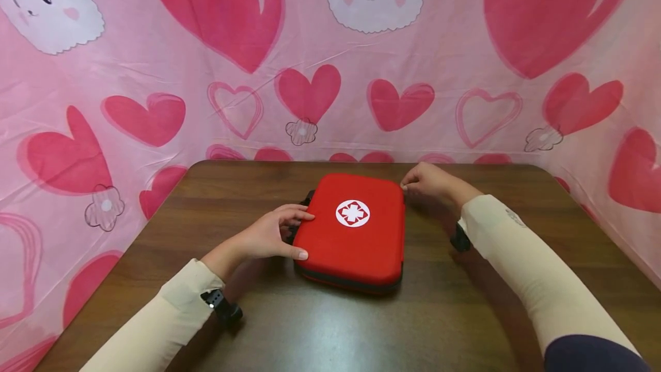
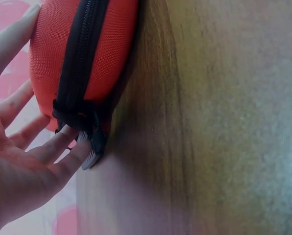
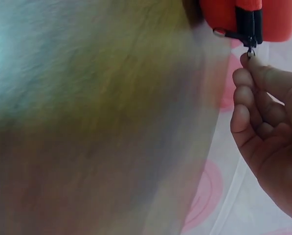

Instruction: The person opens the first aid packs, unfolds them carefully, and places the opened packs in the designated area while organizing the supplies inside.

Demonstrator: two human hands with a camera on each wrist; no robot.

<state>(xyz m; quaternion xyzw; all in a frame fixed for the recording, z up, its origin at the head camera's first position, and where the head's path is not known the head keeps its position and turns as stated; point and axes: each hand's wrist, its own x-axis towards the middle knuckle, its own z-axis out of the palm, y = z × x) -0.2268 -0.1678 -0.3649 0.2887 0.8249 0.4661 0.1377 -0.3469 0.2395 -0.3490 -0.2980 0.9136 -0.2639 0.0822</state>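
A red first-aid case (image 1: 356, 245) with a white round emblem lies flat on the table, its zipper (image 2: 79, 58) closed along the part of the side seen in the left wrist view. My left hand (image 1: 265, 234) grips the case's left edge, thumb and a finger on its top. Lower fingers of that hand touch a black strap with a grey piece (image 2: 91, 155) at the side. At the far right corner, my right hand (image 1: 431, 181) pinches a small zipper pull (image 3: 251, 52) between thumb and forefinger. A second zipper pull (image 3: 226, 34) sticks out beside it.
The brown wooden table (image 1: 248, 326) extends around the case. A pink cloth (image 1: 449, 45) with hearts and white faces hangs behind the table and along its sides. Each wrist wears a black strap device (image 1: 222, 306).
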